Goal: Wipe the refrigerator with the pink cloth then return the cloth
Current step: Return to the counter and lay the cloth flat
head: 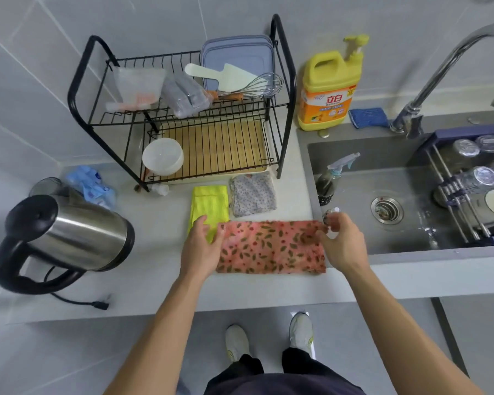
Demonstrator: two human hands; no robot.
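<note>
Pink cloth [271, 248] is pinched at its 2 far corners by left hand [201, 246] and right hand [341, 243], laid out right by the sink rim [411, 256], yellow cloth [210, 206] just behind.

We're up at head height, looking forward and steeply down onto the counter [160, 292]. It's our single view, wide-angled, so the tap [439, 74] and wall tiles [26, 81] bend at the edges. We're close in: the pink cloth [271, 246] sits mid-frame, left hand [201, 240] and right hand [344, 240] reach in from below, shoes [237, 342] at the bottom, sink [354, 155] to the right.
</note>
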